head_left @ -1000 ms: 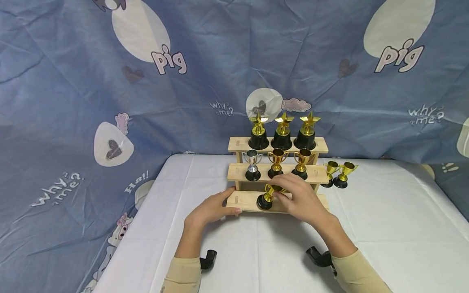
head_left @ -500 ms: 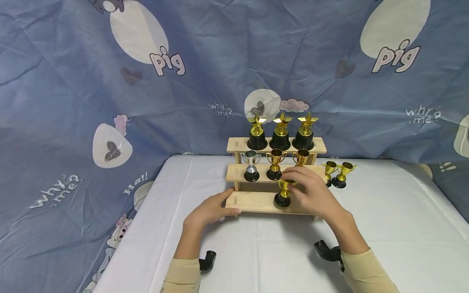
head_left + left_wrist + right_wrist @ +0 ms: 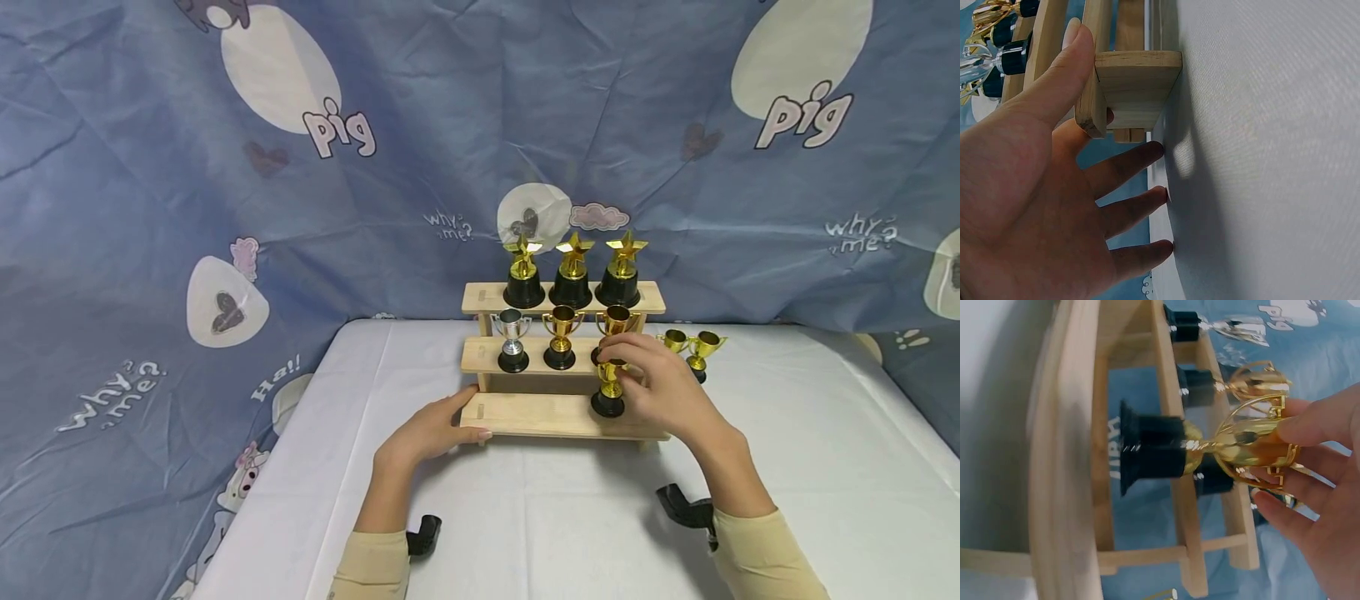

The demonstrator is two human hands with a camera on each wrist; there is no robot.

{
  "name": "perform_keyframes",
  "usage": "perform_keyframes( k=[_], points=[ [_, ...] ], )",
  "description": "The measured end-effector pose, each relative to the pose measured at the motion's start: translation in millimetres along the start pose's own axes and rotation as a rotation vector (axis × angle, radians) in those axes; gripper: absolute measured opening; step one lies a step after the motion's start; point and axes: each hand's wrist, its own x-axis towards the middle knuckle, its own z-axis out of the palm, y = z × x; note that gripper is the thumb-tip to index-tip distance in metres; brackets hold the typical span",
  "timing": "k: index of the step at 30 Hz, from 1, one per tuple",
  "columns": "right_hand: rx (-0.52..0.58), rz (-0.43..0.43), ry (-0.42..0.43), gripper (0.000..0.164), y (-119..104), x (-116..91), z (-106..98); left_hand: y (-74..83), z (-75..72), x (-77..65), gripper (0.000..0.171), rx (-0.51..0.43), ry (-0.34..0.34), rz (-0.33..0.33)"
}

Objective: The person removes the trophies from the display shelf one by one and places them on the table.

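My right hand pinches a small gold trophy cup by its bowl, thumb on one side and fingers on the other. In the right wrist view, a gap shows between the cup's black base and the bottom step; the head view places it toward that step's right end. My left hand grips the left end of the three-step wooden stand. In the left wrist view its thumb lies over the bottom board and a finger reaches behind it, while the other fingers spread toward the white cloth.
Three gold star trophies stand on the top step. A silver cup and two bronze-gold cups line the middle step, the rightmost partly behind my hand. Two gold cups stand on the cloth right of the stand.
My right hand has carried the gold trophy cup rightward along the bottom step, and the cup has gone from tilted to nearly upright. My left hand keeps its grip on the stand.
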Motion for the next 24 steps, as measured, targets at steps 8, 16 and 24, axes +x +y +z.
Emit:
perform_keyframes(
  k=[8, 16, 24],
  points=[
    [-0.004, 0.054, -0.026, 0.035, 9.4, -1.3, -15.1, -0.9, 1.0, 1.0, 0.087, 0.002, 0.003, 0.002],
    [-0.038, 0.049, -0.017, 0.042, 18.8, -4.3, -26.3, -3.2, 2.4, 2.0, 0.087, 0.006, 0.006, 0.003],
    [-0.028, 0.112, -0.040, 0.039, 25.4, -7.2, -38.0, -2.9, 1.8, 1.7, 0.087, -0.003, 0.006, -0.001]
  ],
)
